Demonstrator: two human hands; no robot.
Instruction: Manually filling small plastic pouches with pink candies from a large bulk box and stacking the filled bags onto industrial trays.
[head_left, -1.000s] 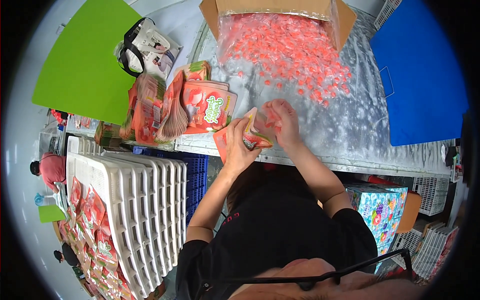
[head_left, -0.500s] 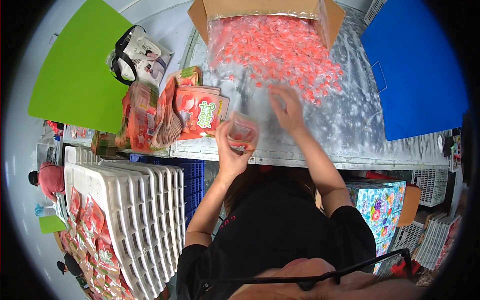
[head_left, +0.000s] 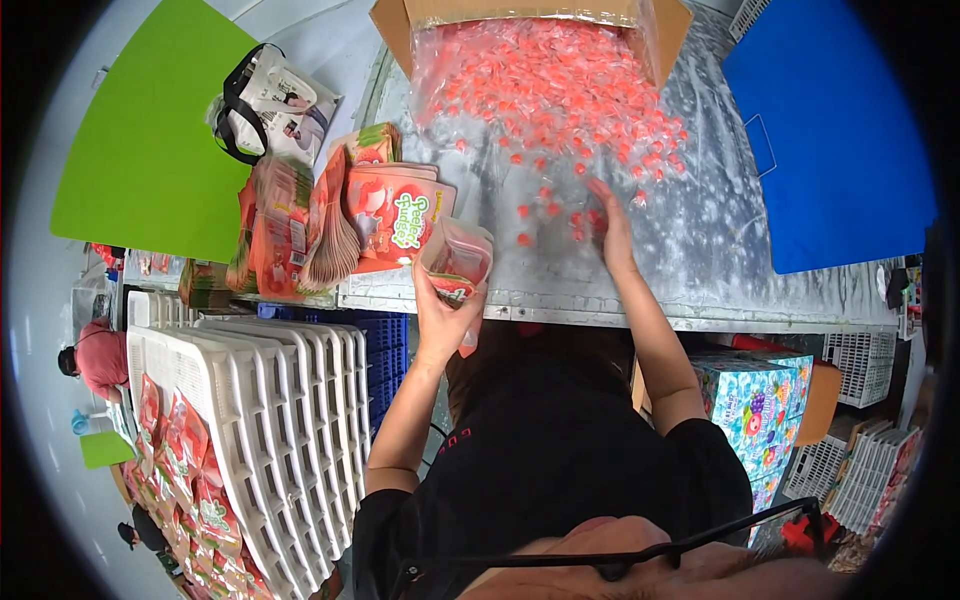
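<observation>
Pinching the printed stand-up pouch so its mouth gapes, the left hand sits at eight o'clock from the right hand, spread beside loose red candies.

Left of the carton, on its near side, the pouches bear white, green-edged lettering. Farther left of it, the bag carries small dark print. Nearer the person than the carton, the shirt shows red letters; rightward, the blue boxes have lettering.

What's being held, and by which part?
Left hand holds an open red pouch around its body, below the mouth; whether the right hand holds anything is unclear.
</observation>
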